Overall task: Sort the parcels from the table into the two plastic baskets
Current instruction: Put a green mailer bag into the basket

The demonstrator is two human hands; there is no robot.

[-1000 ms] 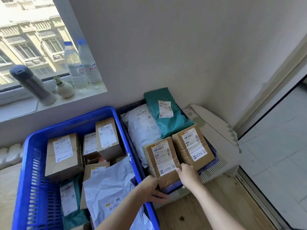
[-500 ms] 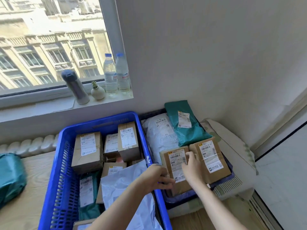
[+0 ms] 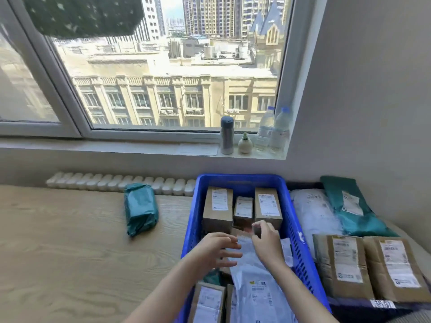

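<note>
Motion blur is softening both hands, so finger detail is hard to make out. The left hand (image 3: pixel 218 249) is reaching over the blue basket (image 3: pixel 300 241) with fingers spread and straight, holding nothing that can be seen. The right hand (image 3: pixel 265 241) is arching above the white mailer (image 3: pixel 254 287), fingertips curled downward near a small dark item; whether it is gripping anything cannot be told. Both forearms are entering from the bottom edge, bare to the frame.

Blue basket: latticed plastic, rectangular, near end cut off by the frame. Inside, three brown cardboard boxes (image 3: pixel 218 210) are standing upright along the far wall, each carrying a white label; a crinkled white poly mailer is lying in the middle; two more boxes (image 3: pixel 207 304) are showing at the lower edge, partly cropped; a scrap of teal wrap is peeking out beneath the left wrist.

Second basket (image 3: pixel 349 305): dark, mostly hidden under its load and cut off at the right. It is carrying a white padded mailer (image 3: pixel 312 213), a teal poly bag (image 3: pixel 349 206) and two taped kraft parcels (image 3: pixel 342 264), labels legible only as barcodes.

Table (image 3: pixel 70 241): pale wood grain. One teal wrapped parcel (image 3: pixel 140 208) is lying on it, well apart from the basket.

Windowsill: grey flask (image 3: pixel 227 135), small potted plant (image 3: pixel 245 143), two clear water bottles (image 3: pixel 272 131).
</note>
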